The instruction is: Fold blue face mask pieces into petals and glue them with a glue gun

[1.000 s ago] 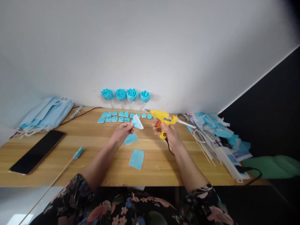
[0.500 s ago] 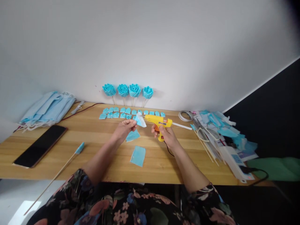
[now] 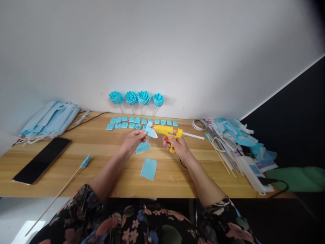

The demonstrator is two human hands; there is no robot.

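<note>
Table (image 3: pixel 172 179): left fingers (image 3: pixel 142 135) pinching sheet (image 3: pixel 152 133), right fingers (image 3: pixel 166 142) curled round glue gun (image 3: pixel 166 130).

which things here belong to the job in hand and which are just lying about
Apparently part of it:
yellow glue gun, in right hand
folded blue piece, in left hand
small folded pieces
flat blue pieces

Apparently just lying about:
phone
heap of scraps

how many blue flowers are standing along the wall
4, in a row along the wall, left to right: first flower, second flower, third flower, fourth flower. None looks hidden.
</note>
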